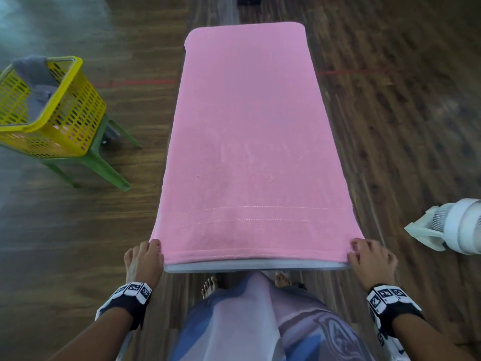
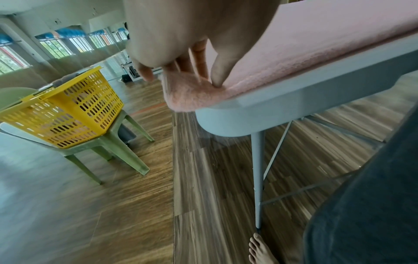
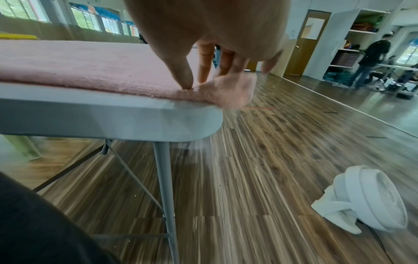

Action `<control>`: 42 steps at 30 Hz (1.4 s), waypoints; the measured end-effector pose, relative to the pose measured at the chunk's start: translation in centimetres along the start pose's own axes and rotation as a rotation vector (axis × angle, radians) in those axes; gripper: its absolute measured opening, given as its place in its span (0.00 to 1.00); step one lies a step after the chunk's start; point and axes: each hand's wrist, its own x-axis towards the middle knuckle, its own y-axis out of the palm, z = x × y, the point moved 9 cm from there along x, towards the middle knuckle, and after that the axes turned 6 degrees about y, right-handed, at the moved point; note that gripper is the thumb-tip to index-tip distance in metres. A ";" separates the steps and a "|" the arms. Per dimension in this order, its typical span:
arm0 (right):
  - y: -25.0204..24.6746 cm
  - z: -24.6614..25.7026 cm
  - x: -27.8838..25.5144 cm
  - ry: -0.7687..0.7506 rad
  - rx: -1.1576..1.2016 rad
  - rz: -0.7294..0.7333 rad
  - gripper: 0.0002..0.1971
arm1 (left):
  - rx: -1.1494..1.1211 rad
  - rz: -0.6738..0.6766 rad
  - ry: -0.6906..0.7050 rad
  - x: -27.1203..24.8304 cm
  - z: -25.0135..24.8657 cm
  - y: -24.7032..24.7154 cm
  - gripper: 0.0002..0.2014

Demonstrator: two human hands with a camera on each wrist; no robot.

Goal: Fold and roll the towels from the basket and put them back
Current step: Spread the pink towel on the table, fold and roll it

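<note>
A pink towel (image 1: 247,126) lies flat along a narrow grey table (image 1: 247,267) and covers almost all of it. My left hand (image 1: 153,250) pinches its near left corner, and my right hand (image 1: 355,250) pinches its near right corner. In the left wrist view the thumb of my left hand (image 2: 208,80) presses on the towel (image 2: 316,44) where its corner hangs past the table (image 2: 294,100) edge. The right wrist view shows my right hand (image 3: 195,83) on the towel (image 3: 79,60) the same way. A yellow basket (image 1: 73,118) stands to the left with a grey towel (image 1: 36,74) in it.
The basket (image 2: 74,114) sits on a green plastic stool (image 1: 101,162) on the wooden floor. A white fan (image 1: 458,227) lies on the floor at the right. My bare feet are under the table's near end. A person (image 3: 371,57) stands by shelves far off.
</note>
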 end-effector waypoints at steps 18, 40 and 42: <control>1.1 -0.1 -1.3 -0.141 0.188 0.052 0.14 | -0.214 -0.123 0.161 -1.8 -2.5 0.3 0.13; 1.2 2.8 0.7 -0.245 0.138 0.053 0.12 | -0.121 -0.077 0.231 0.6 -4.6 -0.1 0.17; 2.1 2.5 0.5 -0.254 0.126 0.083 0.17 | -0.121 -0.037 0.224 0.3 -4.5 0.7 0.19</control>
